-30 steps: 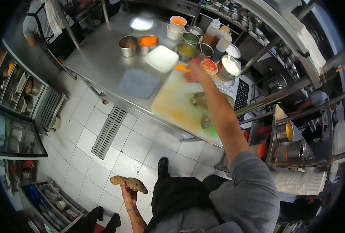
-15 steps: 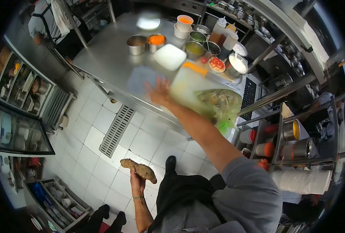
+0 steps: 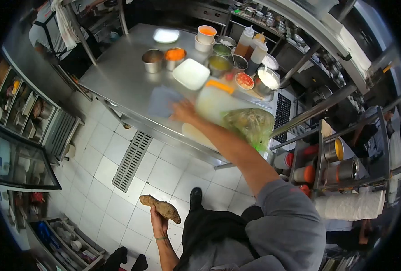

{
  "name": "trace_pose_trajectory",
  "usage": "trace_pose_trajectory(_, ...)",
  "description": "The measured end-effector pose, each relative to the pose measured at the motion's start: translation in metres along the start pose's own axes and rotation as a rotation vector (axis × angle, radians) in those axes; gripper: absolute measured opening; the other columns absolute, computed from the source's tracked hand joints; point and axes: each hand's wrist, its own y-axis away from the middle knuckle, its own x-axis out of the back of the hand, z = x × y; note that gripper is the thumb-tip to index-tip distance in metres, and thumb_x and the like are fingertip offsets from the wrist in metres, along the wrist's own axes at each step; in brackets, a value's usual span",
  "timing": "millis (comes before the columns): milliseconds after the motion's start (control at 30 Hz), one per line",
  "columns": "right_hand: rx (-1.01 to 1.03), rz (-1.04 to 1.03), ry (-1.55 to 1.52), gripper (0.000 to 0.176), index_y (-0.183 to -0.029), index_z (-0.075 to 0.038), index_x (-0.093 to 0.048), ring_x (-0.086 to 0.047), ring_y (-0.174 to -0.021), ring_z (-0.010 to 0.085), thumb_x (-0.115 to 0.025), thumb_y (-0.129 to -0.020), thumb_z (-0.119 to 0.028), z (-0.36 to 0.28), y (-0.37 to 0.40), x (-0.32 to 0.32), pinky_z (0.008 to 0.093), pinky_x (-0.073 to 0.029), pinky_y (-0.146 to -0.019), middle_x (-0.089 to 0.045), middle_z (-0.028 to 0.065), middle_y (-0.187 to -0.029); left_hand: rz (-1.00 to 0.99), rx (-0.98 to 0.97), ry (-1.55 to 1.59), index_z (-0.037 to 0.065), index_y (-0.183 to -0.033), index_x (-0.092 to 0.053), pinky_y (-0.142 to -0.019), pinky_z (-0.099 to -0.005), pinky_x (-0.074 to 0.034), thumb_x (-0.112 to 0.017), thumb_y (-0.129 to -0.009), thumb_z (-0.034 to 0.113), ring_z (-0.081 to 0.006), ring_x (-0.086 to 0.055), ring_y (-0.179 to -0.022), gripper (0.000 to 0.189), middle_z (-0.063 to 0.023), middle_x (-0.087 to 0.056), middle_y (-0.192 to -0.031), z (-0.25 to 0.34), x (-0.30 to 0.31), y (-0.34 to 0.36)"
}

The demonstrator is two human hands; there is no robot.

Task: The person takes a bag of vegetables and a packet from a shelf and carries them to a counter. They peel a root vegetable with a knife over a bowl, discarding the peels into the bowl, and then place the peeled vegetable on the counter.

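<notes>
My left hand is wrapped round a long, knobbly brown root vegetable, held low over the tiled floor. Out over the steel table, my right hand has its fingers drawn together at the right edge of a blue-grey cloth; slight blur hides the fingertips. Just right of that hand lies a pale cutting board with an orange strip at its far edge. A green-tinted plastic bag with contents rests on the board's right part.
Behind the board stand a white tray, metal pots, squeeze bottles and a bowl of chopped red food. A floor grate runs below the table. A glass-door fridge is at left; another person stands at far left.
My right hand's spread fingers have drawn together at the cloth's edge. My left hand still holds the root vegetable. The view has shifted slightly.
</notes>
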Motion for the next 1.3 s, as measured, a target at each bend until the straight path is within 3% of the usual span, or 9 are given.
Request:
trace_pose_trajectory(100,-0.216,-0.103,-0.624,0.085,-0.148,-0.008,-0.037,-0.063,-0.110,0.0358,-0.071,-0.079,-0.046,0.052,-0.013,0.014,0.0484,-0.044,-0.101,-0.065,0.0249,-0.115,0.028,0.006,0.034,0.006,-0.119,-0.053,-0.093,-0.0459,-0.049,-0.044,-0.097,0.052,-0.0280,-0.062,-0.102,0.051,-0.0109,-0.063,-0.107,0.000,0.009,0.001)
trace_pose_trajectory(200,-0.831,0.281,-0.240,0.052,-0.131,-0.003,-0.050,-0.066,-0.102,0.0395,-0.051,-0.094,-0.039,0.125,-0.026,0.040,0.0498,-0.054,-0.084,-0.066,0.0274,-0.108,-0.020,0.017,0.064,0.008,-0.126,-0.049,-0.094,-0.0470,-0.048,-0.047,-0.098,0.044,-0.0287,-0.059,-0.108,0.045,-0.0106,-0.061,-0.113,0.002,0.023,-0.001)
trace_pose_trajectory(267,-0.649,0.126,-0.084,0.042,-0.123,-0.007,-0.054,-0.068,-0.095,0.0374,-0.050,-0.094,-0.038,0.192,-0.022,0.024,0.0426,-0.057,-0.077,-0.067,0.0238,-0.099,-0.015,0.006,0.018,0.009,-0.122,-0.052,-0.093,-0.0465,-0.048,-0.047,-0.097,0.049,-0.0277,-0.060,-0.106,0.048,-0.0097,-0.062,-0.110,0.003,0.020,-0.003)
trace_pose_trajectory(333,-1.127,0.187,-1.007,0.033,-0.116,-0.008,-0.056,-0.069,-0.088,0.0361,-0.052,-0.094,-0.032,0.182,-0.018,0.046,0.0401,-0.059,-0.072,-0.068,0.0218,-0.095,-0.022,0.011,-0.020,0.009,-0.121,-0.053,-0.092,-0.0464,-0.048,-0.047,-0.097,0.052,-0.0270,-0.060,-0.105,0.049,-0.0089,-0.063,-0.109,0.007,0.014,-0.001)
trace_pose_trajectory(567,-0.658,-0.076,0.037,0.032,-0.107,-0.015,-0.065,-0.066,-0.088,0.0195,-0.071,-0.083,-0.034,0.187,-0.048,-0.011,0.0426,-0.055,-0.068,-0.068,0.0070,-0.100,-0.102,0.078,-0.114,0.011,-0.121,-0.053,-0.093,-0.0459,-0.047,-0.047,-0.097,0.052,-0.0260,-0.060,-0.104,0.048,-0.0082,-0.063,-0.111,0.016,-0.021,0.000)
trace_pose_trajectory(767,-0.740,0.835,-1.782,0.044,-0.129,-0.010,-0.038,-0.059,-0.109,0.0364,-0.056,-0.089,-0.013,0.042,-0.010,0.072,0.0508,-0.061,-0.071,-0.049,0.0201,-0.129,-0.183,0.124,-0.174,0.009,-0.118,-0.055,-0.090,-0.0433,-0.049,-0.047,-0.097,0.052,-0.0251,-0.060,-0.103,0.049,-0.0092,-0.064,-0.110,0.012,-0.035,0.009)
trace_pose_trajectory(933,-0.353,0.234,-1.742,0.077,-0.151,-0.015,0.002,-0.060,-0.091,0.0251,-0.047,-0.092,-0.004,-0.119,0.246,0.210,0.0356,-0.054,-0.074,-0.054,0.0179,-0.119,-0.329,0.298,-0.375,0.010,-0.121,-0.054,-0.094,-0.0440,-0.046,-0.044,-0.097,0.051,-0.0234,-0.058,-0.106,0.048,-0.0060,-0.061,-0.111,0.009,-0.035,0.010)
trace_pose_trajectory(1100,-0.172,0.654,-1.236,0.090,-0.157,-0.018,0.007,-0.054,-0.070,0.0147,-0.052,-0.091,-0.001,-0.160,0.480,0.113,0.0265,-0.047,-0.070,-0.052,0.0061,-0.086,-0.686,0.599,-0.720,0.010,-0.136,-0.048,-0.095,-0.0411,-0.047,-0.039,-0.098,0.049,-0.0226,-0.058,-0.112,0.055,-0.0071,-0.058,-0.127,-0.032,-0.086,0.044)
trace_pose_trajectory(1300,-1.026,0.774,-1.065,0.073,-0.152,-0.012,-0.029,-0.057,-0.064,0.0169,-0.067,-0.090,-0.019,-0.188,0.743,0.061,0.0326,-0.050,-0.065,-0.060,0.0081,-0.072,-0.654,0.756,-0.978,0.008,-0.119,-0.055,-0.081,-0.0503,-0.054,-0.042,-0.095,0.047,-0.0319,-0.063,-0.098,0.048,-0.0102,-0.062,-0.102,-0.185,-0.139,0.146)
